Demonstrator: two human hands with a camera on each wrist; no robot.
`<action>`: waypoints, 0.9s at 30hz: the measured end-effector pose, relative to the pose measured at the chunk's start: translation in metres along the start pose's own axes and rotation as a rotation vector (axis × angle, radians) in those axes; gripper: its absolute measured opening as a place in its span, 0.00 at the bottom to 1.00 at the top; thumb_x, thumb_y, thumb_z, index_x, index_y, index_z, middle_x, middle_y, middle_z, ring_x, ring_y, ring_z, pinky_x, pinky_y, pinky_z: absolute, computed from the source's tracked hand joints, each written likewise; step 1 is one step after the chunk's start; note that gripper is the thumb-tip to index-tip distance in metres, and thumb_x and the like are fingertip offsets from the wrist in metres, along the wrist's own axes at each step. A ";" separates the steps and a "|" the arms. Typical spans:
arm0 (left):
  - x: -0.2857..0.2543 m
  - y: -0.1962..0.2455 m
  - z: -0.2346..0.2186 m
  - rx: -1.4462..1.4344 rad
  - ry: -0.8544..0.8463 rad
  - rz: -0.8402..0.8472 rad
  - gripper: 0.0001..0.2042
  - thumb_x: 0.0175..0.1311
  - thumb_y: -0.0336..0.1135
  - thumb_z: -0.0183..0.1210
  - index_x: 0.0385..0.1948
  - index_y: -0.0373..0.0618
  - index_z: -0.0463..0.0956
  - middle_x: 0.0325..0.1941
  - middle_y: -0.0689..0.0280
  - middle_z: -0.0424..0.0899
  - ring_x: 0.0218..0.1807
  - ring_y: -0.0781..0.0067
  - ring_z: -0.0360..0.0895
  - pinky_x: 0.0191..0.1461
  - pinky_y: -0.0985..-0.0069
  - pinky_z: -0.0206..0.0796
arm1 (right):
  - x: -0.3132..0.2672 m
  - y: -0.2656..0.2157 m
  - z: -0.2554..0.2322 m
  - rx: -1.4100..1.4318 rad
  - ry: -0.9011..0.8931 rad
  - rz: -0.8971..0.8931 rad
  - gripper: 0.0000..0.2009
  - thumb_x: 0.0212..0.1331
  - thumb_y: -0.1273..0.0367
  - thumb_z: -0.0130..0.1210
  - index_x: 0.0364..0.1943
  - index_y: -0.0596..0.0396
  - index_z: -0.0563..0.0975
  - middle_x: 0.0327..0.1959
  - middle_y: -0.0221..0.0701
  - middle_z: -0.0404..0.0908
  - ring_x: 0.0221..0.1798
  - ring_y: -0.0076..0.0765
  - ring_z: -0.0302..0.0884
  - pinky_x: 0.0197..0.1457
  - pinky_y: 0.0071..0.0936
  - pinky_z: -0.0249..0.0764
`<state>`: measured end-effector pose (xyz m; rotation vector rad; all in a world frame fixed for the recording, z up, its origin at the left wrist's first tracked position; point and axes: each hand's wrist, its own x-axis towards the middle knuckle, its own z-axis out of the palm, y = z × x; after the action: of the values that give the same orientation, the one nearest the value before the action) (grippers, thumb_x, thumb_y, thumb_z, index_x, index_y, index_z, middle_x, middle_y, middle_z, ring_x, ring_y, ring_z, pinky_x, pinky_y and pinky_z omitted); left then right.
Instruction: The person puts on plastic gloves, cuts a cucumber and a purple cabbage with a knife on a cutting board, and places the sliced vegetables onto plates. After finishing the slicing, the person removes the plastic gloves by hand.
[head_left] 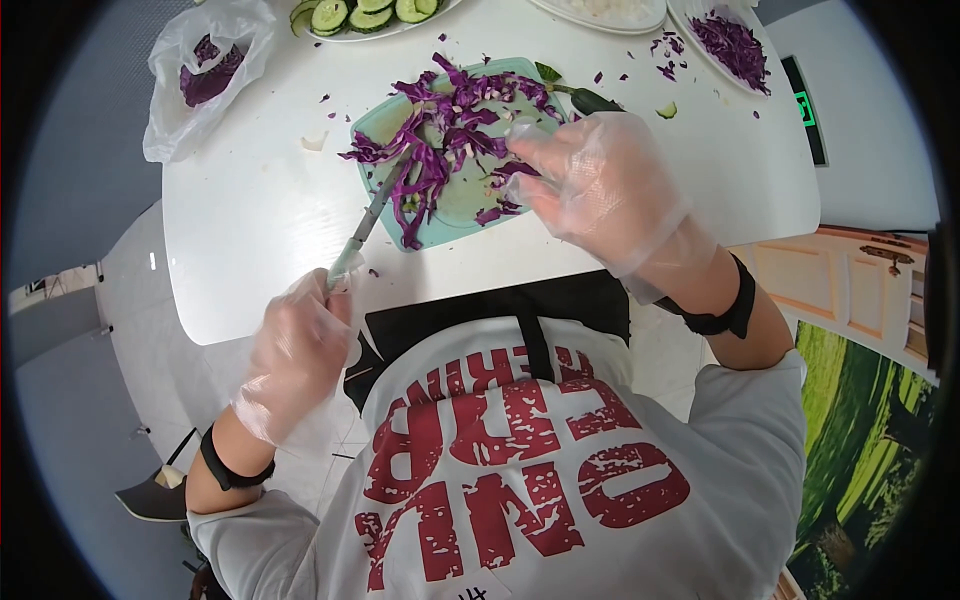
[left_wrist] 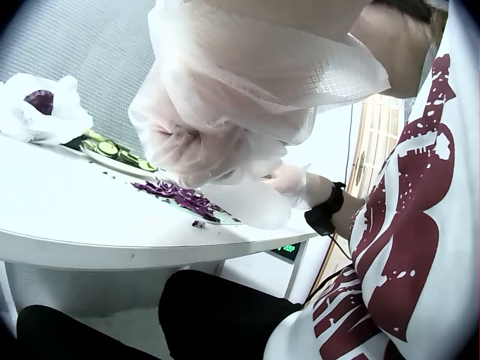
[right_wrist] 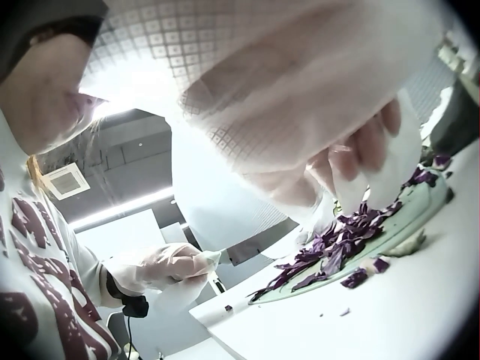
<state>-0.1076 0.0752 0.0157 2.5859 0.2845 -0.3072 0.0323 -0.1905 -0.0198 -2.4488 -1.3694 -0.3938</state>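
Observation:
In the head view my left hand (head_left: 300, 345), in a clear plastic glove, grips the handle of a knife (head_left: 365, 230). The blade points up to shredded purple cabbage (head_left: 425, 180) and overlaps its left side. The shreds are spread over a light green cutting board (head_left: 440, 232). My right hand (head_left: 610, 190), gloved too, is over the board's right side, with thumb and fingers apart and the fingertips right at the shreds. From the right wrist, its fingers (right_wrist: 367, 146) point down to the cabbage. The glove hides the knife handle in the left wrist view.
A dark green cucumber piece (head_left: 592, 101) lies by the board's upper right corner. Behind stand a plate of cucumber slices (head_left: 372, 16), a plate of shredded cabbage (head_left: 735, 50), a plate of pale shreds (head_left: 600, 12) and a plastic bag (head_left: 170, 125) with purple cabbage. Scraps dot the white table (head_left: 260, 240).

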 end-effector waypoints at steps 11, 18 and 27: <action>0.004 -0.011 -0.001 0.056 -0.038 -0.077 0.16 0.71 0.40 0.52 0.26 0.38 0.71 0.17 0.54 0.67 0.20 0.59 0.62 0.29 0.67 0.61 | 0.030 -0.024 0.009 0.151 -0.077 0.022 0.13 0.52 0.64 0.60 0.40 0.54 0.83 0.21 0.34 0.76 0.25 0.44 0.75 0.31 0.38 0.71; 0.003 -0.012 -0.005 0.006 -0.039 -0.126 0.16 0.72 0.40 0.52 0.25 0.38 0.72 0.16 0.56 0.66 0.20 0.62 0.61 0.29 0.67 0.61 | 0.048 -0.044 0.016 -0.028 -0.308 -0.094 0.11 0.57 0.65 0.54 0.37 0.57 0.81 0.22 0.35 0.78 0.28 0.44 0.77 0.35 0.39 0.72; 0.003 -0.015 -0.006 -0.002 -0.022 -0.092 0.16 0.70 0.38 0.53 0.23 0.39 0.70 0.15 0.54 0.69 0.18 0.55 0.67 0.27 0.65 0.63 | 0.079 -0.050 0.013 0.015 -0.587 0.059 0.05 0.48 0.72 0.56 0.23 0.58 0.81 0.25 0.39 0.81 0.33 0.44 0.81 0.41 0.37 0.76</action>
<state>-0.1077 0.0916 0.0124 2.5705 0.3960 -0.3683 0.0299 -0.0995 0.0050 -2.6990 -1.4826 0.3836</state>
